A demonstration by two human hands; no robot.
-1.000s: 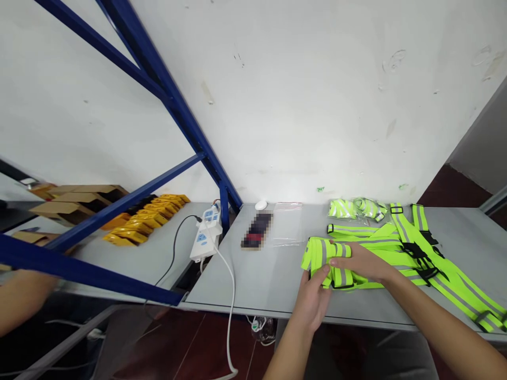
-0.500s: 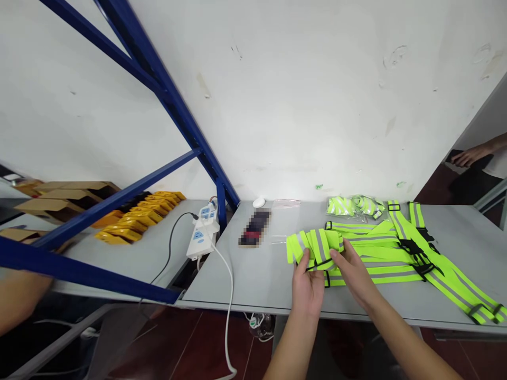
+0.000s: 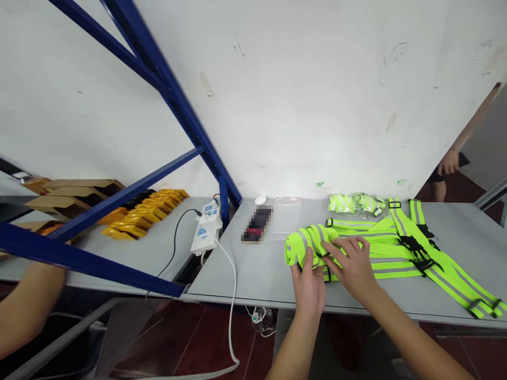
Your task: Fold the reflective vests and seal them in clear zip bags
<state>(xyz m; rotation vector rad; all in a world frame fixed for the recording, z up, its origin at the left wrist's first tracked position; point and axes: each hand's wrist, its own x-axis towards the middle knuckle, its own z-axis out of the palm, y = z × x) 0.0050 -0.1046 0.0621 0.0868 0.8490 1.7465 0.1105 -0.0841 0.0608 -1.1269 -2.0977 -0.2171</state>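
Note:
A folded bundle of lime-yellow reflective strap (image 3: 303, 244) is held up over the near part of the grey table. My left hand (image 3: 309, 285) grips its lower edge, thumb on the front. My right hand (image 3: 351, 264) pinches the bundle's right side near a black piece. Flat on the table to the right lie more lime straps (image 3: 388, 240) with grey stripes and black buckles (image 3: 412, 244). Behind them, by the wall, are rolled straps in clear bags (image 3: 352, 205). An empty clear bag (image 3: 285, 216) lies behind the bundle.
Left of the clear bag are a blurred-out dark object (image 3: 257, 224) and a white round item (image 3: 260, 200). A power strip (image 3: 206, 227) with cables stands beside the blue frame (image 3: 178, 105). Farther left are yellow packets (image 3: 134, 219), cartons (image 3: 67, 198) and another person's arm (image 3: 35, 301).
The bundle has tilted and looks more rounded at its left end. My right hand has turned over it, fingers now bent on top. The person at the right has moved an arm.

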